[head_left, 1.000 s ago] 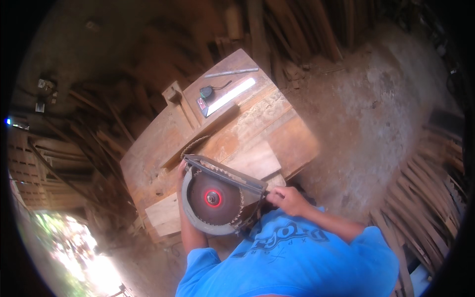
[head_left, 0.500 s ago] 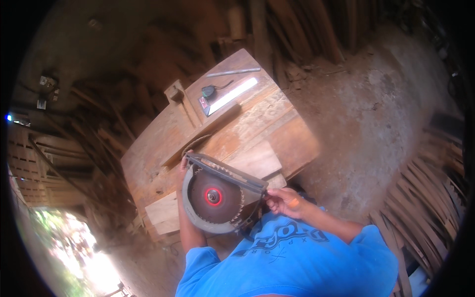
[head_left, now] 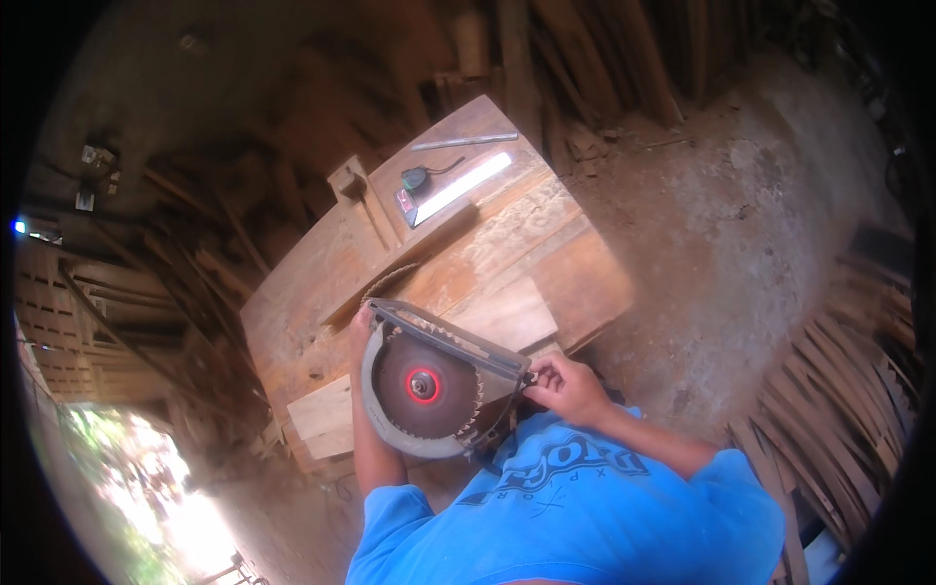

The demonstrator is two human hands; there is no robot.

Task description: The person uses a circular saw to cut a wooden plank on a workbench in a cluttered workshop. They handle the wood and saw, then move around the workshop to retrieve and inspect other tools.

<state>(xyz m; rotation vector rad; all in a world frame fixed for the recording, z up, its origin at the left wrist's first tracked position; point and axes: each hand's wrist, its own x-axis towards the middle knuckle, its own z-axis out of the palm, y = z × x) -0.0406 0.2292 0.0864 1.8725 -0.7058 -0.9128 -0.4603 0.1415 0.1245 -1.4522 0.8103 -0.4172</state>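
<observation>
A handheld circular saw (head_left: pixel 395 421) is held on its side in front of my chest, its toothed round blade (head_left: pixel 448 390) facing up. A red ring circles the blade's hub. My left hand (head_left: pixel 360 327) grips the saw at the far left corner of its base plate; most of those fingers are hidden behind the tool. At the plate's right end, my right hand (head_left: pixel 567 388) is closed, with thumb and fingertips pinching a small part at the corner. That part is too small to name.
Beyond the saw stands a wooden worktable (head_left: pixel 302 283) with a slot-like cut and a second curved toothed blade edge (head_left: pixel 388 281). On it lie a square (head_left: pixel 458 190), a tape measure (head_left: pixel 415 178), a thin strip (head_left: pixel 465 141) and a wooden fence (head_left: pixel 409 258). Wood strips (head_left: pixel 829 419) are heaped at the right.
My right hand has turned and its fingers have drawn in around the corner of the base plate. The saw and my left hand stay nearly in place.
</observation>
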